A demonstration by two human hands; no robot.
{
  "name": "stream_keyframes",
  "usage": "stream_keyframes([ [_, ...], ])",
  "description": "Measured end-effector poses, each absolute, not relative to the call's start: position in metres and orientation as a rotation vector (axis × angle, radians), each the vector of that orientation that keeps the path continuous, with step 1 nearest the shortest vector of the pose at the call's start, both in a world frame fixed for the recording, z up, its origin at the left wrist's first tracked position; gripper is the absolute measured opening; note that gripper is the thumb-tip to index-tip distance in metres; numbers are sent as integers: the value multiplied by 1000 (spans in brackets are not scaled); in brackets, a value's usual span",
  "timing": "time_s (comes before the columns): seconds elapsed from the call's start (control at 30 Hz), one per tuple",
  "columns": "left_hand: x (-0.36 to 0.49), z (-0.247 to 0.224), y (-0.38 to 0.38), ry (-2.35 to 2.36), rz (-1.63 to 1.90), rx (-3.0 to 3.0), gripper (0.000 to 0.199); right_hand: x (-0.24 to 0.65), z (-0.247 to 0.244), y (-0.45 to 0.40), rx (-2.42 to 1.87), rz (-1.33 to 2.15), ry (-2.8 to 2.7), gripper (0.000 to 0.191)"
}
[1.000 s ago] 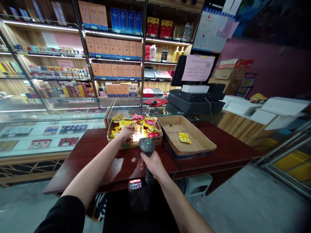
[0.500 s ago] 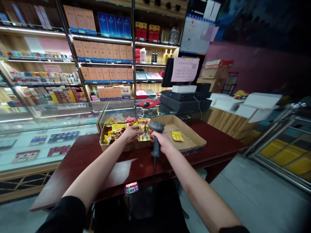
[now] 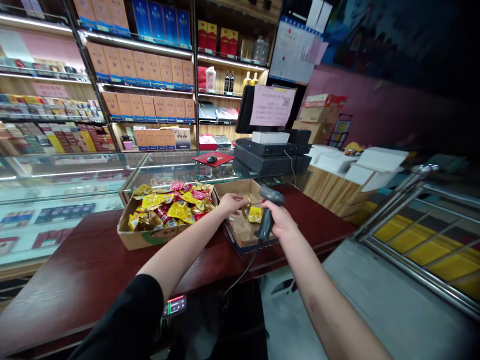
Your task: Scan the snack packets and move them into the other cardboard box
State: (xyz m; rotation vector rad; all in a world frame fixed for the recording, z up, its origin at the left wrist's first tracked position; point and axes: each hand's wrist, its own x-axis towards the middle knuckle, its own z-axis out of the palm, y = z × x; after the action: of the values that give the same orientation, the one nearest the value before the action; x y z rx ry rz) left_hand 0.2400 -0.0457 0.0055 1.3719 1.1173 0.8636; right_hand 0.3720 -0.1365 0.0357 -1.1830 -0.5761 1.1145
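My right hand is closed round the handle of a dark barcode scanner, held upright above the right side of a shallow cardboard box. My left hand reaches over that box with its fingers pinched. At its fingertips is a shiny gold snack packet, partly hidden. A yellow snack packet lies in the shallow box, just right of the gold one. To the left stands a cardboard box heaped with yellow, red and gold snack packets.
Both boxes rest on a dark red wooden table. Behind it are a glass counter, a mouse and a monitor. A lit phone is below the table edge. Metal railing stands at right.
My left hand has carried the gold packet right, from beside the heaped box to over the shallow box. The scanner has moved right with my right hand. The view has turned a little.
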Motion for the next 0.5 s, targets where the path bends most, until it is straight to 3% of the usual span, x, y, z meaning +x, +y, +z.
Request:
stream_keyframes([
  [0.23, 167, 42, -20, 1365, 985, 1775, 30, 349, 41, -118, -1128, 1271, -690, 22],
  [0.4, 58, 77, -18, 1917, 939, 1996, 29, 296, 46, -101, -1080, 1442, -849, 21],
  [0.5, 1, 75, -28, 2286, 813, 1889, 40, 264, 44, -95, -1084, 1513, -925, 20],
])
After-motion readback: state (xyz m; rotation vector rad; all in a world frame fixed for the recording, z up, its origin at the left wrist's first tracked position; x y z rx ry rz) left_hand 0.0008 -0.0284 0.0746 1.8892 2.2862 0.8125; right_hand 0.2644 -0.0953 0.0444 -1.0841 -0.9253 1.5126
